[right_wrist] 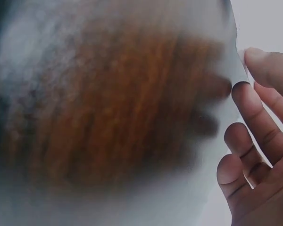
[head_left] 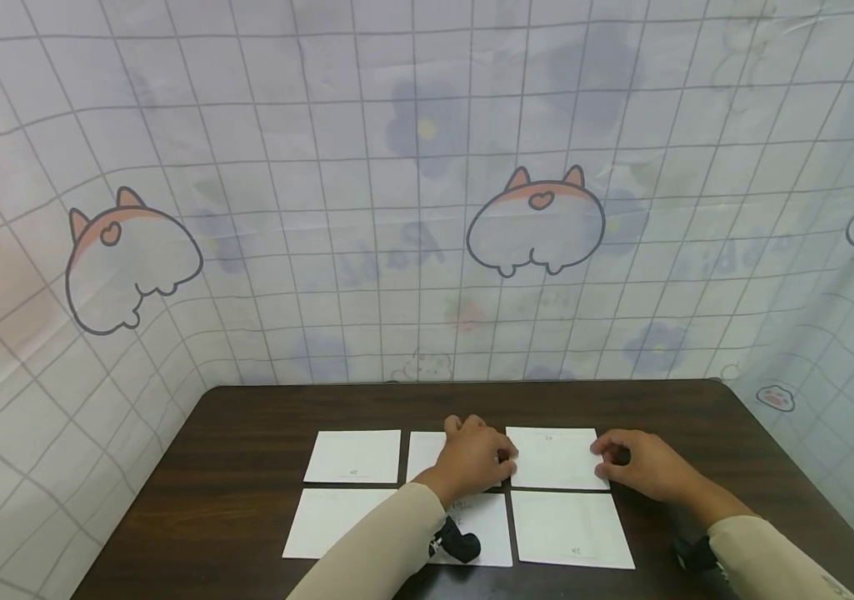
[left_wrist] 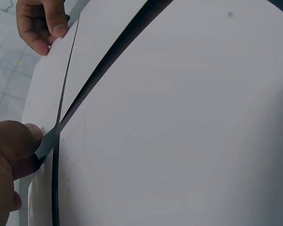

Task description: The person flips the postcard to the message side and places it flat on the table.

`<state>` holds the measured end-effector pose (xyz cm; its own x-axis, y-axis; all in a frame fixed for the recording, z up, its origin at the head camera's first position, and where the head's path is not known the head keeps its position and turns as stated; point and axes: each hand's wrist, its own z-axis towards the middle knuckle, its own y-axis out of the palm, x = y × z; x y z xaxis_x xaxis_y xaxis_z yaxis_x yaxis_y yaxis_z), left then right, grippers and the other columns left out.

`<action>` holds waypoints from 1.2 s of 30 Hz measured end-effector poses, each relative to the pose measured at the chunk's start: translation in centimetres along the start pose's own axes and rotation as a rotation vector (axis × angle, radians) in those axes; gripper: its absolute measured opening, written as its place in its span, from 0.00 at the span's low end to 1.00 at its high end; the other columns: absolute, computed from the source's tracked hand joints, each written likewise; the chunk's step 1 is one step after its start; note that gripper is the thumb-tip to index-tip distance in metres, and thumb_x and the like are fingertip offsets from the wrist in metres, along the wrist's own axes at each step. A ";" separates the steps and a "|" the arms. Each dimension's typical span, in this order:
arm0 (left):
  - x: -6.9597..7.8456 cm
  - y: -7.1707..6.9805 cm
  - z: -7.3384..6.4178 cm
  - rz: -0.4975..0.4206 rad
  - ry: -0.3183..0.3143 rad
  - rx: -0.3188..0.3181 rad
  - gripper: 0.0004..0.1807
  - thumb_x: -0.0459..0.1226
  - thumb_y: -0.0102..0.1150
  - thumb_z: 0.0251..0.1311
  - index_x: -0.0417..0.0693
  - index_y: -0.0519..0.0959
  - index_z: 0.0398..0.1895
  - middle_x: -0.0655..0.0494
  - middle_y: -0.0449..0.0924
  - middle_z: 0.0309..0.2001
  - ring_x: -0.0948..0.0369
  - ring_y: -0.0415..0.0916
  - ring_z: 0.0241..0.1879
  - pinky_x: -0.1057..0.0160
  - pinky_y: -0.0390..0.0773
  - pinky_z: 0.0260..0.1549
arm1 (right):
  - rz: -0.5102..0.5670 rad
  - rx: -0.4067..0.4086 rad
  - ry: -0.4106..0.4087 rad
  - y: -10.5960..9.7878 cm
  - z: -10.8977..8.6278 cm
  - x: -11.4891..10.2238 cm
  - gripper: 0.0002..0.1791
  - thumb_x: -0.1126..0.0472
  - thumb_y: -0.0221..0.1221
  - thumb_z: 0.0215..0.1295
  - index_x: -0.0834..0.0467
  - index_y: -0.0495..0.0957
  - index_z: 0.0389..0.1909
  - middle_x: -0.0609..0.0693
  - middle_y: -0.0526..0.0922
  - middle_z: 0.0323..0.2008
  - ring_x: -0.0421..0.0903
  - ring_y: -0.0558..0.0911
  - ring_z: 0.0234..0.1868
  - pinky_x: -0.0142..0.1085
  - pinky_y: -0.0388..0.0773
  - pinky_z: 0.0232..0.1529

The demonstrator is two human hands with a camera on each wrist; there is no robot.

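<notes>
White sheets of paper lie in two rows on a dark wooden table (head_left: 247, 442). Both hands are at the back right sheet (head_left: 552, 458), one on each side. My left hand (head_left: 470, 457) holds its left edge between thumb and fingers, its wrist crossing over the back middle sheet (head_left: 421, 454). At the opposite edge, my right hand (head_left: 644, 465) pinches the paper. Thumb and index meet at the sheet (right_wrist: 269, 21) in the right wrist view, the other fingers loosely bent. The left wrist view has the same sheet (left_wrist: 47, 80) between the hands.
The front right sheet (head_left: 572, 529) lies just below the held one. Farther left are the back left sheet (head_left: 355, 457) and front left sheet (head_left: 329, 521). My left sleeve (head_left: 374, 546) covers part of the front row. A patterned curtain (head_left: 337, 208) surrounds the table.
</notes>
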<state>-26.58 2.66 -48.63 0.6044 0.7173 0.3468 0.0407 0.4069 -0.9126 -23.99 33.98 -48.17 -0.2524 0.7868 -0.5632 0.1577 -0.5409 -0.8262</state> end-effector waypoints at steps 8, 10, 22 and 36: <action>0.2 0.0 -0.1 0.117 0.027 0.012 0.06 0.47 0.66 0.65 0.67 0.90 0.40 0.75 0.83 0.38 0.63 0.68 0.46 0.47 0.55 0.50 | -0.050 -0.013 -0.022 0.2 0.1 -0.3 0.15 0.54 0.71 0.63 0.52 0.83 0.49 0.40 0.79 0.35 0.41 0.77 0.37 0.41 0.76 0.40; 0.2 0.1 -0.1 0.150 0.033 0.016 0.06 0.47 0.66 0.65 0.68 0.90 0.40 0.75 0.82 0.38 0.63 0.69 0.46 0.47 0.55 0.49 | -0.065 -0.019 -0.037 0.2 0.1 -0.4 0.16 0.54 0.71 0.63 0.54 0.84 0.49 0.40 0.79 0.35 0.41 0.76 0.37 0.41 0.76 0.39; 0.1 0.5 0.1 0.147 0.021 0.005 0.07 0.47 0.64 0.66 0.69 0.90 0.41 0.78 0.83 0.40 0.64 0.68 0.46 0.49 0.54 0.48 | -0.148 -0.017 -0.085 0.2 0.2 -0.6 0.10 0.55 0.69 0.65 0.51 0.86 0.45 0.35 0.81 0.35 0.41 0.75 0.41 0.40 0.78 0.41; -0.5 -1.5 -1.3 0.058 0.044 0.067 0.08 0.44 0.60 0.70 0.63 0.89 0.43 0.74 0.83 0.42 0.63 0.70 0.52 0.46 0.54 0.51 | -0.156 0.067 -0.048 0.2 -0.5 -0.3 0.11 0.58 0.65 0.70 0.55 0.84 0.50 0.42 0.84 0.42 0.46 0.80 0.44 0.49 0.79 0.45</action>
<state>-25.93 0.94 -47.68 0.6387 0.7156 0.2828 -0.0477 0.4037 -0.9136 -23.38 33.76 -48.13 -0.3148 0.8485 -0.4254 0.0490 -0.4331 -0.9000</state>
